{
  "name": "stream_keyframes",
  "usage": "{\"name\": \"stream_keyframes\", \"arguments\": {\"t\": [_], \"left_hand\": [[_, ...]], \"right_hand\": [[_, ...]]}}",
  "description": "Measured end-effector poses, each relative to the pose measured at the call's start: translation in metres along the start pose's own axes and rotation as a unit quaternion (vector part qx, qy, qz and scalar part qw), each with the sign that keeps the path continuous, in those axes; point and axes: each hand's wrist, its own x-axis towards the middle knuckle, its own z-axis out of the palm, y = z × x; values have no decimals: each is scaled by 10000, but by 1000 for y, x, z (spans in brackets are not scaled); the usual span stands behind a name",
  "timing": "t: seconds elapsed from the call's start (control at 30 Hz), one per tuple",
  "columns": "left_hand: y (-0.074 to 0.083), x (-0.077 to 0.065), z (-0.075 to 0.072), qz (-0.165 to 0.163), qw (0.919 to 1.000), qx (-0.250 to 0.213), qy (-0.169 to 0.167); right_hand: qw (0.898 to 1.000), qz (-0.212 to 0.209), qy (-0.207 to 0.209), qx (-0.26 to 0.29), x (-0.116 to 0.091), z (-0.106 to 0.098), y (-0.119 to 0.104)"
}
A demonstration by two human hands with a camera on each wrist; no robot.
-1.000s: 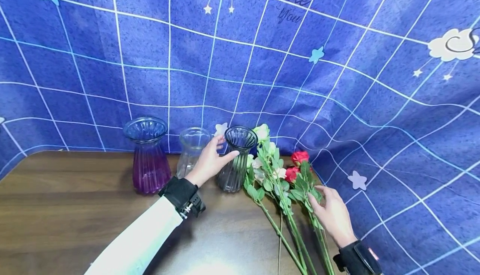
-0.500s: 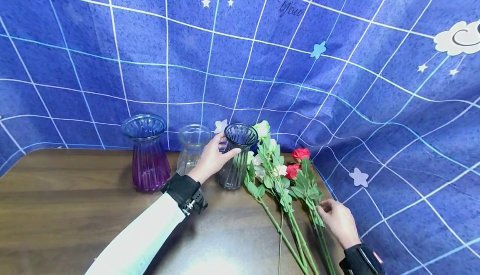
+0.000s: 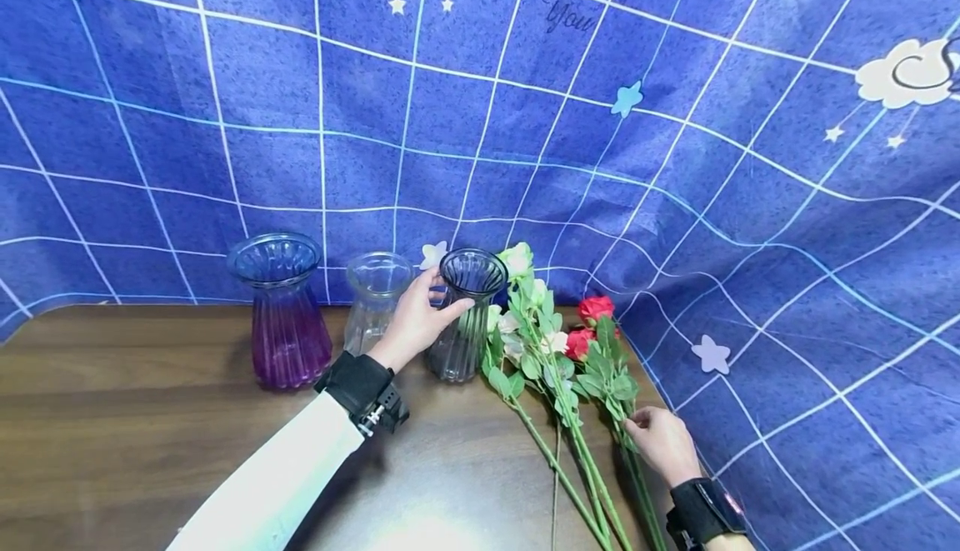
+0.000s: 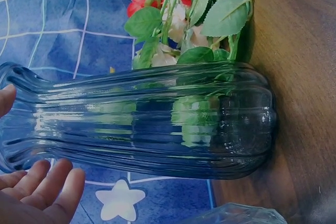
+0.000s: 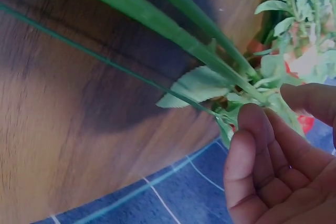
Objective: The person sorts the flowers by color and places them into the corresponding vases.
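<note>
A: Red-rose bunch (image 3: 606,378), where?

B: Laid along the table's (image 3: 150,451) right edge, blooms (image 3: 596,310) pointed at the far right corner, stems (image 3: 643,497) run toward the near edge.

A: Nearer hand?

B: Right hand (image 3: 666,444), by a lot. It is placed just below the leaves, on the right-edge side; stems are set just left of its fingertips, blooms beyond them, long axis front-to-back.

A: Fingers?

B: Curled, gap to thumb narrow, stem seen right at it. Whether it is actually pinched cannot be told.

A: Left hand (image 3: 417,322)?

B: Spread wide about the neck of the grey vase (image 3: 459,357), stood upright near the far edge. Firm contact can't be confirmed. White flowers (image 3: 551,376) are left between vase and rose bunch.
</note>
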Motion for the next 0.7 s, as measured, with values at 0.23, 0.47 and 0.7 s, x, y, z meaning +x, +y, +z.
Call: {"name": "stream_keyframes", "arguments": {"t": [0.23,0.47,0.7], "left_hand": [[2,-1,0,-7,10000,65,69],[4,-2,2,-104,9999,75,1],[3,-2,-2,-140,9999,50,40]], "right_hand": [[9999,-47,-104,-6,6,8,2],[9999,50,-101,27,6,8,3],[9999,88,18,54,8,-1,-4]]}}
